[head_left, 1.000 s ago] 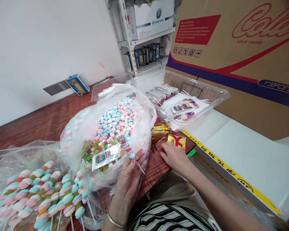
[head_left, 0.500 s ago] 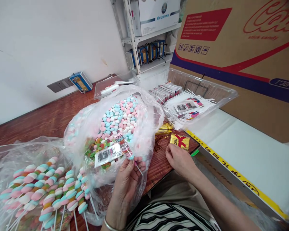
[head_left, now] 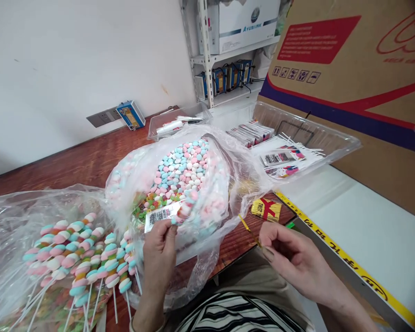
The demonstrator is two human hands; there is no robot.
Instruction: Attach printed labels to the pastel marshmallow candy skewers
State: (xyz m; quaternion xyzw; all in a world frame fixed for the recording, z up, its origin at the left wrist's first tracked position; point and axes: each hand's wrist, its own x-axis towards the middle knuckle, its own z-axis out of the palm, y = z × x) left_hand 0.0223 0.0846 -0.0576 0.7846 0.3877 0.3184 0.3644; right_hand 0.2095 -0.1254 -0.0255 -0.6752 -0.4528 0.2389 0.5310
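Now pinching a small pink-and-blue candy in a clear printed wrapper (head_left: 184, 211) in the fingers of the left hand (head_left: 159, 251), right over the big clear plastic bag of pink, blue and white sweets (head_left: 193, 242). Blurred there, with no way to read the wrapper. And grasping a thin shiny gold tie (head_left: 244, 222) in the fingers of the right hand (head_left: 295, 258), near the flat gold card with a red X (head_left: 258, 207). Able to make out "TWIST" on that, on the dark red-brown wood-grain surface (head_left: 76, 170). Over on the sweets, spotting a flat white packet with black print (head_left: 162, 215), too small to read. Up on the white metal shelf (head_left: 224, 99), reading "AYUSI INK" across a white carton (head_left: 249, 37). To the right, seeing cut-off red script on a brown cardboard box (head_left: 383, 173), and bold black characters along yellow tape (head_left: 332, 251).
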